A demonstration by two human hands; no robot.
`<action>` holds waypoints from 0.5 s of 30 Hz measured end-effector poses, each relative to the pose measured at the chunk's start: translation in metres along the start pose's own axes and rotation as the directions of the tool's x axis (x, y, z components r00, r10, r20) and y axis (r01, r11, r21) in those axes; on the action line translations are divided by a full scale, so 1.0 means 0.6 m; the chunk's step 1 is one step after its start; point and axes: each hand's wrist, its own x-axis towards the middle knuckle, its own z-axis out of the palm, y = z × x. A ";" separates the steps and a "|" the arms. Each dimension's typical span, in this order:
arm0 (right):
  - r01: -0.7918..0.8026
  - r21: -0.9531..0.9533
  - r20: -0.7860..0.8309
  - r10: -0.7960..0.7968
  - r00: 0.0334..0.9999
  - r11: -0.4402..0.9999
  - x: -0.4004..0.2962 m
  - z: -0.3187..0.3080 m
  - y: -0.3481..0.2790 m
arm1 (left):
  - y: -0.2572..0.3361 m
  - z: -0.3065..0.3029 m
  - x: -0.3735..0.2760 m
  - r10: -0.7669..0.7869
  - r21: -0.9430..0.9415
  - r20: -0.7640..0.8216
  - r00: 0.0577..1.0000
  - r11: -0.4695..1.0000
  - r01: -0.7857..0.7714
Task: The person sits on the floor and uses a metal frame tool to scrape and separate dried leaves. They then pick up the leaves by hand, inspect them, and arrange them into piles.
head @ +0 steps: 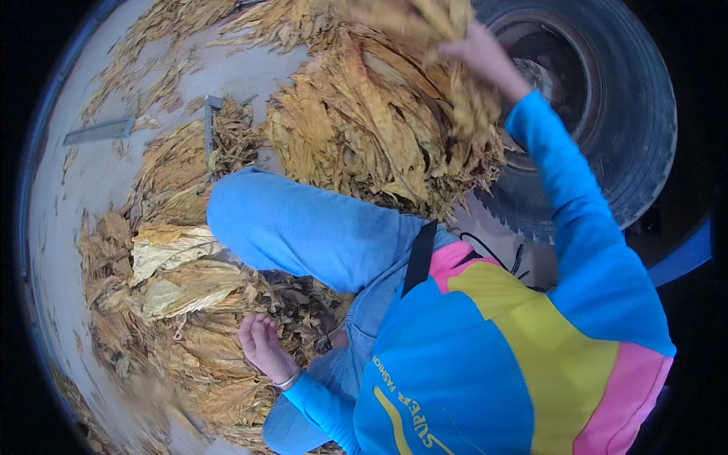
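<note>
My right hand [469, 48], blurred, grips a bunch of dried yellow-brown leaves [438, 17], which look like tobacco, at the top of the view. Below it lies a big heap of the same leaves [364, 119], piled against a tyre. My left hand [264, 344], with a bangle at the wrist, hovers palm upward with loosely curled fingers and nothing visible in it. Around that hand spreads a second pile of leaves [199, 347]. Two broad pale leaves [190, 290] lie on top of this pile, just beyond my fingers.
A large wheel with a black tyre [637, 114] stands close at my right. My bent knee [244, 216] lies between the piles. A metal frame piece [209, 133] sticks up among leaves; another frame [99, 131] lies on the pale floor [68, 187]. Scattered leaves [142, 79] cover the far floor.
</note>
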 end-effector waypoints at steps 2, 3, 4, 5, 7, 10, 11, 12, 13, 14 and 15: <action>-0.203 -0.084 -0.026 0.202 0.979 0.976 -0.073 0.091 0.089 | -0.006 0.022 -0.002 -0.037 -0.003 0.048 0.998 0.999 0.037; -0.306 -0.077 0.060 0.311 0.949 0.949 -0.108 0.139 0.072 | -0.009 0.023 -0.005 -0.047 0.005 0.044 0.998 0.999 0.047; -0.336 -0.142 0.013 0.341 0.940 0.931 -0.132 0.179 0.112 | -0.016 0.031 -0.006 -0.037 -0.015 0.090 0.995 0.999 0.038; -0.343 -0.164 -0.030 0.343 0.939 0.925 -0.144 0.205 0.109 | -0.019 0.029 -0.007 -0.057 -0.003 0.075 0.996 0.998 0.058; -0.417 -0.127 0.037 0.424 0.905 0.900 -0.136 0.218 0.081 | -0.027 0.023 -0.007 -0.075 0.000 0.053 0.996 0.997 0.075; -0.380 -0.157 0.051 0.392 0.918 0.911 -0.124 0.250 0.112 | -0.038 0.020 0.000 -0.072 -0.010 0.044 0.996 0.997 0.072; -0.400 -0.175 0.076 0.418 0.905 0.899 -0.121 0.257 0.128 | -0.039 0.026 0.003 -0.068 -0.026 0.050 0.996 0.997 0.070; -0.392 -0.157 0.094 0.408 0.908 0.907 -0.113 0.271 0.132 | -0.036 0.029 0.004 -0.050 -0.029 0.021 0.999 0.998 0.051; -0.409 -0.189 0.100 0.432 0.896 0.893 -0.109 0.277 0.135 | -0.035 0.033 0.007 -0.048 -0.036 0.028 0.998 0.998 0.049; -0.426 -0.220 0.107 0.455 0.884 0.878 -0.104 0.283 0.134 | -0.036 0.035 0.009 -0.044 -0.041 0.032 0.998 0.998 0.046; -0.442 -0.250 0.121 0.480 0.869 0.862 -0.100 0.283 0.121 | -0.038 0.031 0.011 -0.044 -0.041 0.031 0.999 0.998 0.045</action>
